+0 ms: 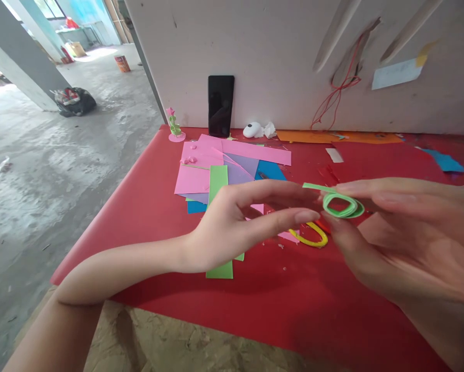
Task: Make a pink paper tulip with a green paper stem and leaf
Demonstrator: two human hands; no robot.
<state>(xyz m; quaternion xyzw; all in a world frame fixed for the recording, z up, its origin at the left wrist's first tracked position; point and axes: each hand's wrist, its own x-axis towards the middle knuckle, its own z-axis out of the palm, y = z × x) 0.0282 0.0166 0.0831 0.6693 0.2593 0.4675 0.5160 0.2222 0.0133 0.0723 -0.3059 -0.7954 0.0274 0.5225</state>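
Right hand [402, 232] pinches a green coil [343, 205] between thumb and forefinger, palm turned up and inward, holding it in the air above the red mat [146, 206]; left hand [235, 227] reaches in from the left with forearm level, thumb and forefinger narrowly parted, tips just at the coil's edge, though whether they touch it I cannot tell. Coil is a flat paper strip wound in several loose oval turns, one free end sticking out toward upper left. Below it yellow-handled scissors [313, 238] lie on the mat, with a green strip [220, 222] and pink sheets [216, 160] further left, a phone [221, 106] against the wall.
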